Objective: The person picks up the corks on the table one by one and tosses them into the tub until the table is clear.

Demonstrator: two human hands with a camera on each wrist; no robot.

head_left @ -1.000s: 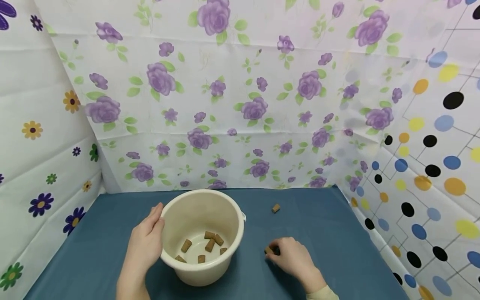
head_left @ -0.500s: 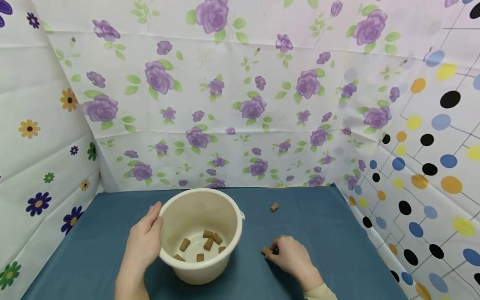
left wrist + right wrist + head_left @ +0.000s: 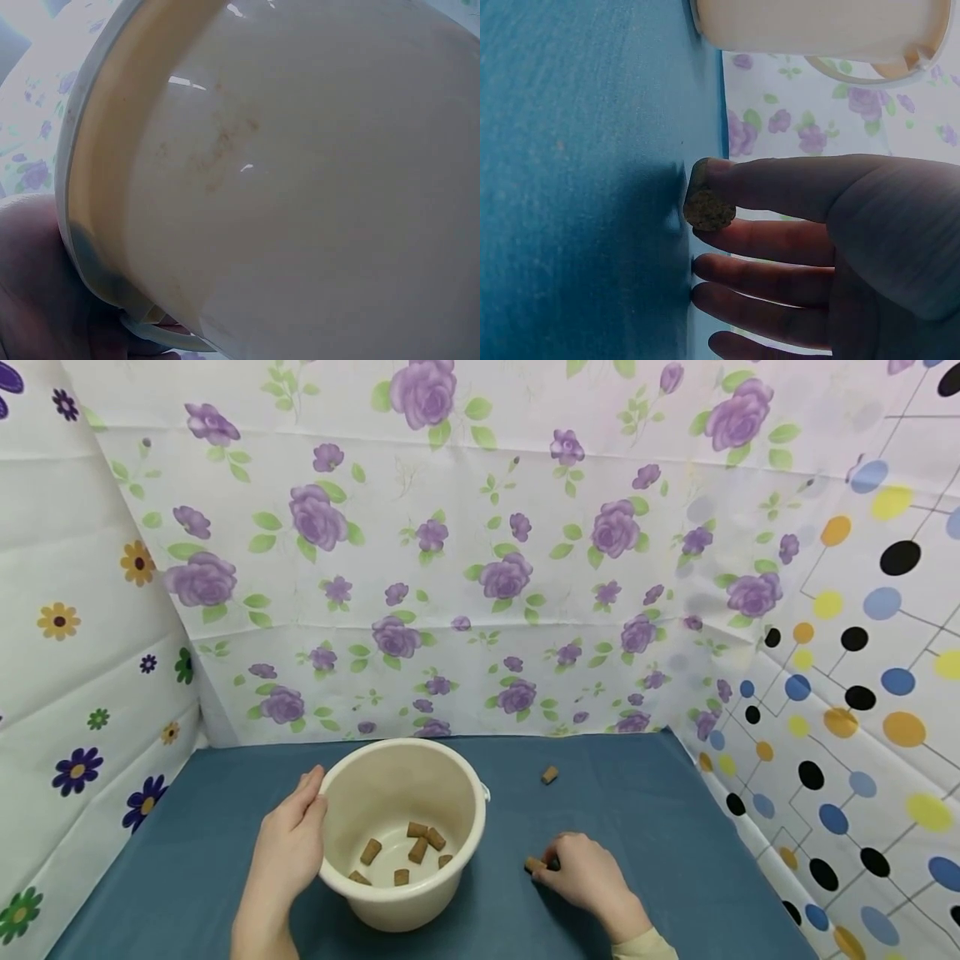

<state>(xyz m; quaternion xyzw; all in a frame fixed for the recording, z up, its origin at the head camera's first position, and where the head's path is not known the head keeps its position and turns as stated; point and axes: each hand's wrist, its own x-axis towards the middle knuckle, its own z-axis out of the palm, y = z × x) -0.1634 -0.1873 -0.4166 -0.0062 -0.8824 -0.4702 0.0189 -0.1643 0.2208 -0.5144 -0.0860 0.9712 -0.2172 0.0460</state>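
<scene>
A cream plastic bucket (image 3: 405, 897) stands tilted toward me on the blue cloth, with several short corks (image 3: 417, 850) lying inside on its bottom. My left hand (image 3: 291, 843) holds it at the left side of the rim, thumb uppermost; in the left wrist view some fingertips show behind the bucket's handle (image 3: 169, 337). To the right of the bucket, my right hand (image 3: 585, 872) pinches one cork (image 3: 709, 210) between thumb and index finger, low over the cloth. Its other fingers reach down beside the cork, tips right at the cloth.
Another cork (image 3: 550, 775) lies on the blue cloth (image 3: 637, 802) farther back, right of the bucket. A purple-flowered sheet (image 3: 450, 568) rises along the back edge. Patterned sheets close off the left (image 3: 82, 693) and the dotted right side (image 3: 855, 727).
</scene>
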